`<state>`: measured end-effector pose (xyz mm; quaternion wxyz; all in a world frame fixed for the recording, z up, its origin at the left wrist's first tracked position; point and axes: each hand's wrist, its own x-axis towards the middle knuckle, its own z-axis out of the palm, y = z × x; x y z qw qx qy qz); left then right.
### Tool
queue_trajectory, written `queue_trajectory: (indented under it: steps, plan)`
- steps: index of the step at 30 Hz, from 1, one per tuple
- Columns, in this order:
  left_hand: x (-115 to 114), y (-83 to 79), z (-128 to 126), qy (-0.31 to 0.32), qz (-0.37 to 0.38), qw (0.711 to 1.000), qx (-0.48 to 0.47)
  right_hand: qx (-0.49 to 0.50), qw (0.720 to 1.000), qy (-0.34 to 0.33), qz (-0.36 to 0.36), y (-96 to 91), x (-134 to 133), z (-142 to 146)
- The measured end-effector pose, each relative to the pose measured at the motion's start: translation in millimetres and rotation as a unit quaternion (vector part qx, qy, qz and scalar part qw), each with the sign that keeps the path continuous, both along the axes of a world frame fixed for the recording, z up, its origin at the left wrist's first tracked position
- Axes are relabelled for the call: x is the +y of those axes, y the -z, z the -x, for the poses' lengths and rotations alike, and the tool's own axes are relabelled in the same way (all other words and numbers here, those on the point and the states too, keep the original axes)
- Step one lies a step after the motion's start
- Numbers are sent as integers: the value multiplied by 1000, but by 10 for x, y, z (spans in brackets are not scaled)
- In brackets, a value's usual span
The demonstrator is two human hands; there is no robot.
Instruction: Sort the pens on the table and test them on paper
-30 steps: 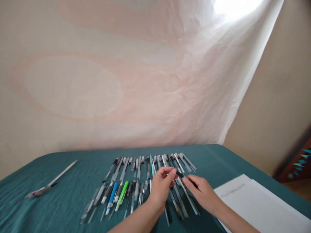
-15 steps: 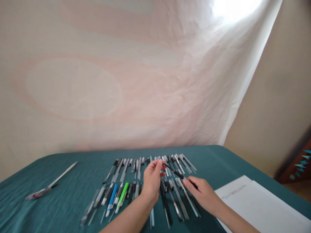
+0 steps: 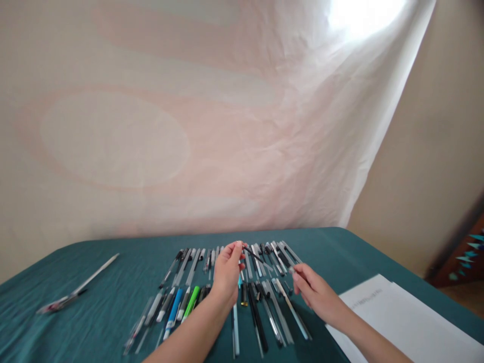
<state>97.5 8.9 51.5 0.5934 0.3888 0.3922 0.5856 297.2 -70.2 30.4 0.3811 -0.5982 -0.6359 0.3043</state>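
Two rows of several pens [image 3: 227,282] lie side by side on a teal tablecloth [image 3: 113,282]. My left hand [image 3: 228,269] is raised over the rows and pinches one end of a thin dark pen piece [image 3: 257,256], which slants down to the right. My right hand [image 3: 313,291] hovers just right of it, above the right end of the pens. Its fingers are curled together around something small and pale at the tips that I cannot make out. The two hands are a short gap apart.
A stack of white paper [image 3: 401,322] lies at the table's right front corner. A long white pen [image 3: 96,272] and a clear pen [image 3: 56,304] lie apart at the far left. A pale cloth backdrop [image 3: 189,126] hangs behind the table.
My left hand has moved up and to the left, away from my right hand, taking the thin dark piece with it. My right hand has stayed about where it was.
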Motion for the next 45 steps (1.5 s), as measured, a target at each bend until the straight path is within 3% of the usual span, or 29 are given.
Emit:
queue_trajectory:
  steps: [5, 12, 17, 21, 26, 36, 45]
  plan:
    - [-281, 132, -205, 107, 35, 993, 43, 99, 994, -28, 40, -100, -93, 139]
    - [-477, 135, -299, 178, 28, 983, 44, 131, 989, -51, 44, -128, -163, 290]
    - [-526, 76, -289, 202, 44, 978, 34, 96, 995, -26, 31, -100, -113, 202]
    - [-514, 98, -285, 211, 70, 974, 30, -2, 1000, 31, 3, -25, 2, -4]
    - [-484, 147, -275, 209, 59, 976, 28, -136, 987, 65, 63, 134, 102, -229]
    - [-491, 108, -265, 210, 58, 975, 37, -89, 977, 15, 194, 242, 67, -257]
    - [-481, 135, -258, 217, 61, 974, 33, -120, 979, 28, 164, 207, 78, -320]
